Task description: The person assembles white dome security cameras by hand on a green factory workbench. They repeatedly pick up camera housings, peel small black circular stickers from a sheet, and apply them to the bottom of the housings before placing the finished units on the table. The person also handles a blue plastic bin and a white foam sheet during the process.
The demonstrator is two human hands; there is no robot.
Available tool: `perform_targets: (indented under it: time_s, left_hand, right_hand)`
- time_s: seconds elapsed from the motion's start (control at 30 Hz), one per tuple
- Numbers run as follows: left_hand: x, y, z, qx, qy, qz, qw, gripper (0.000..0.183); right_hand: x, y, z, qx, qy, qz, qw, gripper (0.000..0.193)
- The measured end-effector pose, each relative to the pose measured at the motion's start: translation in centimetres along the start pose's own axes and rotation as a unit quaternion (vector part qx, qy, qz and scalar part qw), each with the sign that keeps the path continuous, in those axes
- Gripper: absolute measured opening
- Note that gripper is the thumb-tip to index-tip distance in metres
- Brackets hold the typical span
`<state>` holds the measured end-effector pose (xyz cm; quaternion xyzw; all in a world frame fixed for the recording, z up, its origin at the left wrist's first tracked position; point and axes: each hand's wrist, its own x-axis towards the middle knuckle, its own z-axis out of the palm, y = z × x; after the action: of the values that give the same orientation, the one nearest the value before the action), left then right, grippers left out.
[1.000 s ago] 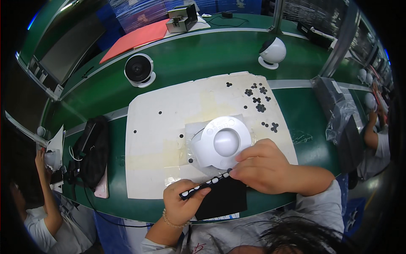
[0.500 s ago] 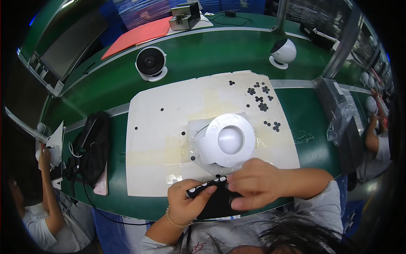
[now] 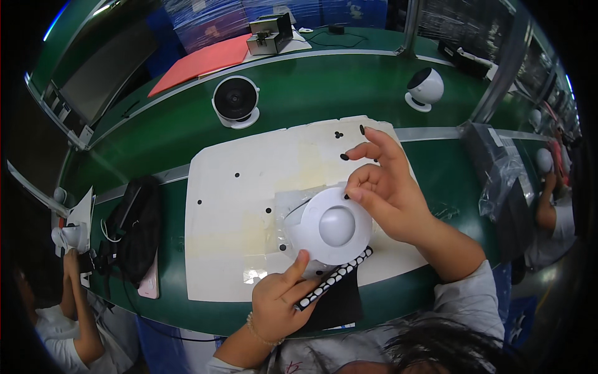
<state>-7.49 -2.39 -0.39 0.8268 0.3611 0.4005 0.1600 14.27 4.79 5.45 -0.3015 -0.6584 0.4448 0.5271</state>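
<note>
The dotted strip, black with rows of white rounds, is gripped at its lower end in the fingers of the left hand, and its far end slants up beside the white ring base. The left thumb is raised toward that base; whether it is touched cannot be told. The base is turned upward on a ball-shaped white device, which lies on clear plastic near the middle of the cardboard sheet.

Over the sheet's right part, the right hand is held with two fingers spread apart, each tipped by a small black disc. Thumb and forefinger are kept close together, with another disc at their tips; whether it is pinched or merely stuck on cannot be told. Loose discs are scattered across the sheet's left part. Two similar devices, a front-facing one and a side-facing one, are stood behind on the green bench.
</note>
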Motion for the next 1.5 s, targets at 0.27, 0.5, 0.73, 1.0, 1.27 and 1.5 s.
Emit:
perform_targets:
  time_s: [0.27, 0.5, 0.73, 1.0, 1.27, 1.5]
  left_hand:
    - [-0.3, -0.2, 0.1, 0.000, 0.041, 0.006, 0.999, 0.019]
    - [-0.4, -0.7, -0.3, -0.011, 0.027, 0.004, 1.000, 0.020]
    - [-0.4, -0.4, -0.5, -0.010, 0.011, -0.006, 1.000, 0.021]
    - [-0.5, -0.6, -0.2, -0.008, 0.032, 0.013, 0.999, 0.021]
    - [-0.3, -0.4, -0.6, 0.001, 0.013, 0.005, 1.000, 0.021]
    - [-0.3, -0.3, -0.2, 0.008, 0.017, -0.001, 1.000, 0.019]
  right_hand:
    - [-0.1, 0.3, 0.1, -0.041, -0.026, -0.006, 0.999, 0.067]
    - [-0.7, 0.8, 0.4, -0.338, -0.024, -0.191, 0.921, 0.063]
    - [0.3, -0.1, 1.6, -0.279, -0.012, -0.200, 0.939, 0.058]
    - [0.8, 0.6, 3.2, -0.206, -0.076, -0.112, 0.969, 0.054]
    - [0.2, -1.6, 3.8, -0.500, -0.085, -0.207, 0.836, 0.040]
    - [-2.5, -2.3, 1.7, -0.448, -0.082, -0.133, 0.880, 0.018]
